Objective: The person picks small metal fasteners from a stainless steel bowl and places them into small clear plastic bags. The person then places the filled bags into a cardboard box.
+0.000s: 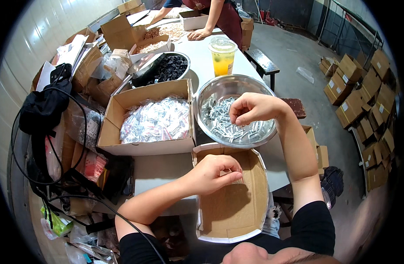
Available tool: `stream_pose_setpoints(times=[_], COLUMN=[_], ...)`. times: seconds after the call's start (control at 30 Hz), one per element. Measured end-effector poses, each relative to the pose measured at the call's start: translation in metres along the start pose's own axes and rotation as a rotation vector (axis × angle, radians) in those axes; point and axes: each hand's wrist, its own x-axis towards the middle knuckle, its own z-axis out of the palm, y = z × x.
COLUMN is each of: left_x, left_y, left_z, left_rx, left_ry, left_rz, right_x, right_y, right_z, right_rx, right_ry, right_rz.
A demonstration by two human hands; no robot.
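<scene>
My right hand [256, 109] hangs over a steel bowl [265, 137] with its fingers curled inward. Whether anything is in those fingers is hidden. Many small silver screws [222, 115] lie in the bowl below it. Over a shallow cardboard tray [232, 215] my left hand [217, 174] is closed, thumb against the fingers. A faint clear edge shows by its fingertips, too small to name. Left of the bowl, a cardboard box [147, 149] holds a heap of small clear plastic packets [157, 119].
A cup of yellow drink [222, 57] stands behind the bowl. Beyond the box sits a basin of black parts [169, 68]. Another person's hand [199, 34] rests on the far table. Black cables [85, 132] hang at left; stacked cartons [342, 83] stand at right.
</scene>
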Motion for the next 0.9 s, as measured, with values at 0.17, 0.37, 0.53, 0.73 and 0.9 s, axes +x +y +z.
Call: stream_pose_setpoints(times=[0.17,0.37,0.53,0.73,0.9], left_x=[0.000,0.000,-0.001,0.001,-0.001], left_y=[0.002,0.009,-0.005,-0.009,-0.011], left_z=[-0.005,-0.008,-0.004,-0.005,-0.001], left_rx=[0.087,-0.150,-0.236,-0.189,-0.448], left_ry=[-0.044,-0.097,-0.042,-0.033,0.061], left_rz=[-0.035,-0.317,-0.207,-0.221,-0.267], right_x=[-0.002,-0.003,-0.003,0.016,0.018], right_y=[0.001,-0.001,-0.006,0.011,0.009], right_z=[-0.002,-0.001,0.006,0.034,0.046], right_rx=[0.023,-0.014,-0.630,-0.987,-0.959], right_ry=[-0.014,0.027,0.168,0.170,0.212], right_rz=[-0.014,-0.038,0.105,0.343,0.194])
